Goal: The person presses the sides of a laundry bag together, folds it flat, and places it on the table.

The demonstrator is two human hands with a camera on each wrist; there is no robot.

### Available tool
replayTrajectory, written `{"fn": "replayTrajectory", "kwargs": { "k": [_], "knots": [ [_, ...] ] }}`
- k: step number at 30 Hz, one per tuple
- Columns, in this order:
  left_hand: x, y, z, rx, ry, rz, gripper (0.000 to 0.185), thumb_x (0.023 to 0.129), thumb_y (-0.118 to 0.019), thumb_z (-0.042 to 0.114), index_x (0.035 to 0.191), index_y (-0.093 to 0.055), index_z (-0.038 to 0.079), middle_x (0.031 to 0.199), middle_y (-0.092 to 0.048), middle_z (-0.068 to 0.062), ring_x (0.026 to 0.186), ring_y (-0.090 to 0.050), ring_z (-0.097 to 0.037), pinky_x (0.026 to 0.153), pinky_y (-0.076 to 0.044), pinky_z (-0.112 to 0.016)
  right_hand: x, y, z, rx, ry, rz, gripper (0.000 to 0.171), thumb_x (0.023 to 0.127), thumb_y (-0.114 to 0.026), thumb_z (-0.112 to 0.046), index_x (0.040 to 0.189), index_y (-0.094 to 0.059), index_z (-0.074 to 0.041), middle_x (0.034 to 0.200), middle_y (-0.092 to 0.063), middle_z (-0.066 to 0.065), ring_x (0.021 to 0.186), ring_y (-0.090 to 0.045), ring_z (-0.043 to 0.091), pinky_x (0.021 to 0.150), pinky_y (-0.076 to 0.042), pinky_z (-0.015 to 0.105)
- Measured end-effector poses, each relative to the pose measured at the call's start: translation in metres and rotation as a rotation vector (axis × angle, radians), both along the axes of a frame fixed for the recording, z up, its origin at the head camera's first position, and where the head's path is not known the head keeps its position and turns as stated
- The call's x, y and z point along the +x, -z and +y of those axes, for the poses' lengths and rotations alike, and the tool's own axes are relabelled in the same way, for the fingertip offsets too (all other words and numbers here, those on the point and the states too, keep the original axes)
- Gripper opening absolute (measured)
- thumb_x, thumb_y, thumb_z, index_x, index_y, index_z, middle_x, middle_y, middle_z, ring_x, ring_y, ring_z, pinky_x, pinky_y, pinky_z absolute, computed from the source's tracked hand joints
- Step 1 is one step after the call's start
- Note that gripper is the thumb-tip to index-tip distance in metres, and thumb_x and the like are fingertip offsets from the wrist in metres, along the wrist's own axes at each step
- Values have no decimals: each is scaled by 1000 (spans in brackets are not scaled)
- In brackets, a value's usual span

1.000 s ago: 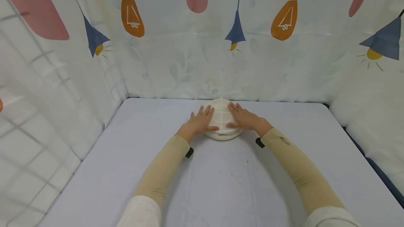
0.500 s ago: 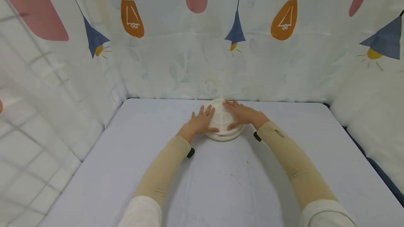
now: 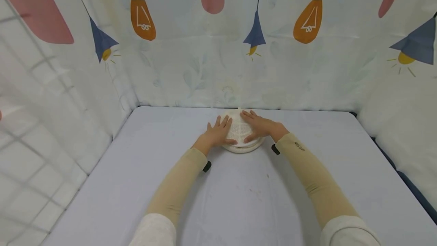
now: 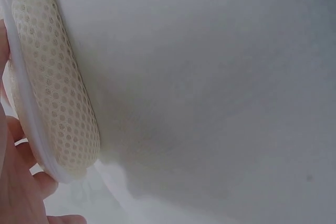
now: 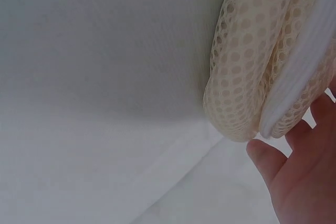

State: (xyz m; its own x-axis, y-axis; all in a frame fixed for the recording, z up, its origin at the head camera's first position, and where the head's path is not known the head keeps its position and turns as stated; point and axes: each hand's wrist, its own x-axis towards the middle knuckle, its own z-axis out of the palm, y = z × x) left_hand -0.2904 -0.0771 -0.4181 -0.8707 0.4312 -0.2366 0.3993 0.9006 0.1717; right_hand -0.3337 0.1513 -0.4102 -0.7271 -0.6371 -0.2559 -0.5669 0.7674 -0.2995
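while both hands lie flat on it, the round mesh pouch (image 3: 241,134) sits at the far middle of the surface (image 3: 239,193). left hand (image 3: 217,133) covers its left side, right hand (image 3: 260,126) its right, fingers straight and spread, equally near.

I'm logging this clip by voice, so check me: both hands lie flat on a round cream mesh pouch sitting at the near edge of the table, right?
Not quite. The mesh pouch sits at the far side of the table, close to the curtain, as the head view shows. The left hand and right hand do lie flat on it.
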Motion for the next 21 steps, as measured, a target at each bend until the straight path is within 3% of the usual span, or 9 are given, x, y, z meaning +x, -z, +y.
{"fn": "replayTrajectory", "kwargs": {
  "k": [11,21],
  "knots": [
    [1,0,1,8,-10,-18,102,97,-57,62,165,-2,8,171,3,-11,155,6,-38,117,-12,-71,-1,1,-1,-12,7,-26,119,88,-80,-48,164,-2,-2,171,0,15,155,4,42,123,-13,57],
    [0,-3,-1,-1,8,-8,101,98,-56,63,166,-4,9,172,2,-11,155,4,-38,117,-14,-70,-4,2,0,-13,6,-34,119,88,-79,-49,164,1,-4,171,4,13,155,7,40,123,-11,56]
  ]
}}
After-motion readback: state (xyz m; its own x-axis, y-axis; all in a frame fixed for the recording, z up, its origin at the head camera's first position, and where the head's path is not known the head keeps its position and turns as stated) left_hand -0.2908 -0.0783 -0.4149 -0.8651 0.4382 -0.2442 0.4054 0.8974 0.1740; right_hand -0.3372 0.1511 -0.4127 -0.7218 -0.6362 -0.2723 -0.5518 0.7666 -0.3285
